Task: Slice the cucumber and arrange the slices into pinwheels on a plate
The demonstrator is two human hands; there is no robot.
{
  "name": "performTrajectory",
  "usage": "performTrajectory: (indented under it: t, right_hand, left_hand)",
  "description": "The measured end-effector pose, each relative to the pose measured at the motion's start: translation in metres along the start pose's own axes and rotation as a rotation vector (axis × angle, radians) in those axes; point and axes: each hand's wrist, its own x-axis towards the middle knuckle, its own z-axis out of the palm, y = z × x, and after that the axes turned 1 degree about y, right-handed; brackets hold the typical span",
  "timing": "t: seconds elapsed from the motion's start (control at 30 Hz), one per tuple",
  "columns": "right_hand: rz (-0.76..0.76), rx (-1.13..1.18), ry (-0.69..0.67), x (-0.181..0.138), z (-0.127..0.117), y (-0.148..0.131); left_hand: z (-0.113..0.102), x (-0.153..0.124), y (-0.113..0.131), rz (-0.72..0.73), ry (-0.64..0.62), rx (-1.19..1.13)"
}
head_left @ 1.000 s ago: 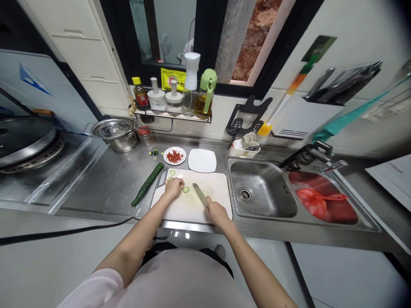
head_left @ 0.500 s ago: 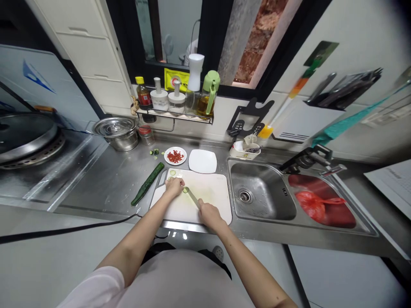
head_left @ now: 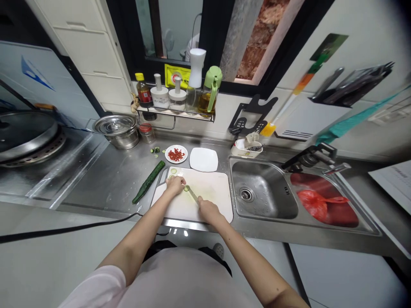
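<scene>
On the white cutting board (head_left: 175,209) my left hand (head_left: 175,185) is curled, its fingertips closed at the edge of a small round cucumber slice (head_left: 186,188). My right hand (head_left: 208,210) grips a knife (head_left: 193,195) by its handle. The blade points up and left, its tip at that slice. What lies under my left palm is hidden. Pale cucumber pieces (head_left: 174,171) rest near the board's upper left corner. A whole green cucumber (head_left: 148,182) lies on the steel counter left of the board.
Behind the board stand a white plate of chopped red pieces (head_left: 176,154) and a square white plate (head_left: 203,159). Cucumber scraps (head_left: 155,150) lie nearby. To the right is a sink (head_left: 261,188) with a red plastic bag (head_left: 314,204) in its second basin. A lidded steel pot (head_left: 118,131) stands left.
The view has shifted slightly. My hands remain at the slice, with the knife's blade now appearing slightly more turned; the cucumber and plates stay in place.
</scene>
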Motion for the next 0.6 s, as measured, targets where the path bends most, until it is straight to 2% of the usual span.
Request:
performTrajectory:
  t: [0.17,0.6]
  right_hand:
    - [-0.015,-0.013,-0.003,-0.0003,-0.0033,0.0001]
    - [-0.024,-0.030,-0.005,0.0025,-0.0045,0.0012]
  left_hand:
    - [-0.0015,-0.0003,-0.0005,0.021,-0.034,0.002]
    - [0.0008,0.0001,-0.0003,0.003,-0.024,0.005]
